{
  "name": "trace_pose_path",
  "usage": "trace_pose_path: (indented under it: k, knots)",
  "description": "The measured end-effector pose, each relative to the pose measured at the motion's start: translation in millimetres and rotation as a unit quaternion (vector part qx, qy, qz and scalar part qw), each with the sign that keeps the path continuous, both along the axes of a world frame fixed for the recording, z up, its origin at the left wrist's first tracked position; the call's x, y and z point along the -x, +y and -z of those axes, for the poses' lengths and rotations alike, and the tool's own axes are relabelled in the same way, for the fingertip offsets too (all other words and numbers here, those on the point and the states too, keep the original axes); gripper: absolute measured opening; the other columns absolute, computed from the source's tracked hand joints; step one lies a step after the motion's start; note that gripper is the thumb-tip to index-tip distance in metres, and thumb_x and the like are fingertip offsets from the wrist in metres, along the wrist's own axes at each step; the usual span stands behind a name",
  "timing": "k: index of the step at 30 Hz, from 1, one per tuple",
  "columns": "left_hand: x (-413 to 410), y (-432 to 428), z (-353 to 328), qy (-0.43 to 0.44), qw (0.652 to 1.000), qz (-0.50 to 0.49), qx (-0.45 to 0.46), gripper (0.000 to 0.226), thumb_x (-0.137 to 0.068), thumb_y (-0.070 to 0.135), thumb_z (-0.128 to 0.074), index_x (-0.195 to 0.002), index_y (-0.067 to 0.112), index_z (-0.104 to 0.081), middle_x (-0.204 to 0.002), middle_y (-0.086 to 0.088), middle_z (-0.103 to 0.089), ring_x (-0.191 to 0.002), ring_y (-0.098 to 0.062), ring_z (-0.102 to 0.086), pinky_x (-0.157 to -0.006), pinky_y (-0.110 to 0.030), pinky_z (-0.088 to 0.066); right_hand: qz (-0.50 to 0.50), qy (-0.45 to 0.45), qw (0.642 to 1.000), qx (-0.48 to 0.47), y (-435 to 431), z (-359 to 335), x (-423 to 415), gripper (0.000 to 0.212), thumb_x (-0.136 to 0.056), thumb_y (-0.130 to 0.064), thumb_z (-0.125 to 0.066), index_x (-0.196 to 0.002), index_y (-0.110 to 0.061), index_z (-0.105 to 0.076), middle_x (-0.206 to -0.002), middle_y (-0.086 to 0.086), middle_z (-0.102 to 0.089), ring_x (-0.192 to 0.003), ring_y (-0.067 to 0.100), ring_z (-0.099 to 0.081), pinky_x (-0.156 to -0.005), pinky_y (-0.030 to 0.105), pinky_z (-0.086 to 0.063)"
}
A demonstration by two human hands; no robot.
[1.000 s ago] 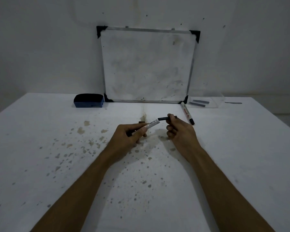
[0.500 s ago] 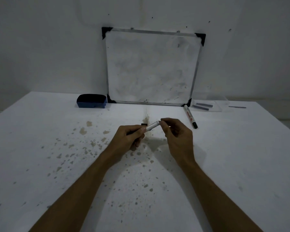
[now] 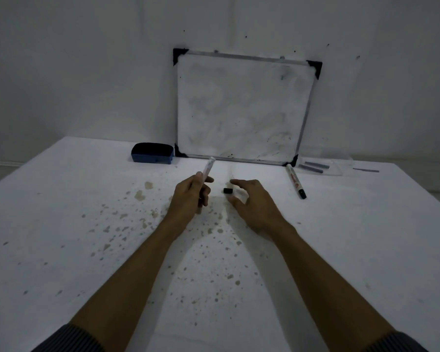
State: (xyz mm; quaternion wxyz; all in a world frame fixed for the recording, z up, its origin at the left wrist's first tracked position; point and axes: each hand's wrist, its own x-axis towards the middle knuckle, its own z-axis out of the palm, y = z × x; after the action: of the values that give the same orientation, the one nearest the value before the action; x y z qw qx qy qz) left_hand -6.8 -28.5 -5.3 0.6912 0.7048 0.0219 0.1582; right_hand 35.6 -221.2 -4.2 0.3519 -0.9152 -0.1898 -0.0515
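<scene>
Holding a white marker, the left hand has its fingers curled round the lower part of the pen. The thumb presses on the side. The marker tilts up and away from the person, toward the wall, and its far end sticks out above the hand. I cannot tell what the low end of the pen looks like, as the hand hides it.

The right hand hovers low over the table, just beside the left hand. Its first finger and thumb are spread apart and bent a little, like a claw. A small black cap lies on the table just in front of the gap between those two fingertips. I cannot tell if either tip touches it.

The white table has many brown spots on it. At the back, a whiteboard with smudges leans on the wall. A blue eraser sits just left of the board. A second marker with a black end lies on the table by the board's right corner, well apart from the hands.
</scene>
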Motion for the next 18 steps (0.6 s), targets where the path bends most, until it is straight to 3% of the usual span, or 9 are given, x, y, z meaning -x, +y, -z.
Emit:
trace_pose_path:
  k: [2,6,12,15,18]
  knots:
    - [2,-3,-2,0.006,1.0,0.005,-0.009,0.04,-0.112,0.037,-0.039,-0.107,0.013,-0.071,-0.068,0.003,-0.06,-0.055,-0.009,-0.056,-0.047,-0.022,-0.044,0.012,-0.019,0.997,0.07,11,-3,-5,0.049,-0.096,-0.054,-0.059,-0.142,-0.038,-0.054,-0.144,-0.001,-0.052,-0.122,0.022,-0.06,-0.094,0.037,-0.047]
    - [3,-5,-2,0.014,1.0,0.014,-0.022,0.029,-0.109,0.032,-0.049,-0.111,0.013,-0.071,-0.071,0.005,-0.063,-0.055,-0.005,-0.055,-0.049,-0.021,-0.045,0.044,-0.056,0.994,0.078,18,0,-2,0.03,-0.096,-0.048,-0.062,-0.122,-0.035,-0.07,-0.124,-0.003,-0.063,-0.104,0.019,-0.066,-0.078,0.03,-0.047]
    - [5,-11,-1,-0.005,0.999,0.034,-0.039,0.022,-0.107,0.026,-0.055,-0.108,0.012,-0.072,-0.069,0.008,-0.063,-0.055,-0.012,-0.052,-0.047,-0.02,-0.045,0.042,0.004,0.992,-0.119,-10,7,20,0.026,-0.102,-0.037,-0.059,-0.123,-0.022,-0.064,-0.117,-0.003,-0.067,-0.091,0.004,-0.065,-0.082,0.025,-0.053]
    - [7,-17,-3,-0.04,0.998,0.041,-0.013,0.019,-0.107,0.024,-0.056,-0.106,0.015,-0.074,-0.067,0.009,-0.061,-0.05,-0.01,-0.045,-0.043,-0.02,-0.04,0.041,0.045,0.964,-0.258,-28,6,31,0.026,-0.105,-0.034,-0.055,-0.129,-0.026,-0.06,-0.107,-0.005,-0.07,-0.085,0.006,-0.067,-0.079,0.026,-0.055]
    - [10,-26,-3,-0.047,0.997,0.058,-0.005,0.02,-0.106,0.024,-0.058,-0.11,0.014,-0.075,-0.069,0.005,-0.061,-0.047,-0.005,-0.041,-0.042,-0.017,-0.036,0.024,0.093,0.925,-0.366,-39,-2,31,0.027,-0.107,-0.03,-0.053,-0.13,-0.03,-0.068,-0.1,-0.005,-0.068,-0.08,0.005,-0.063,-0.071,0.02,-0.053]
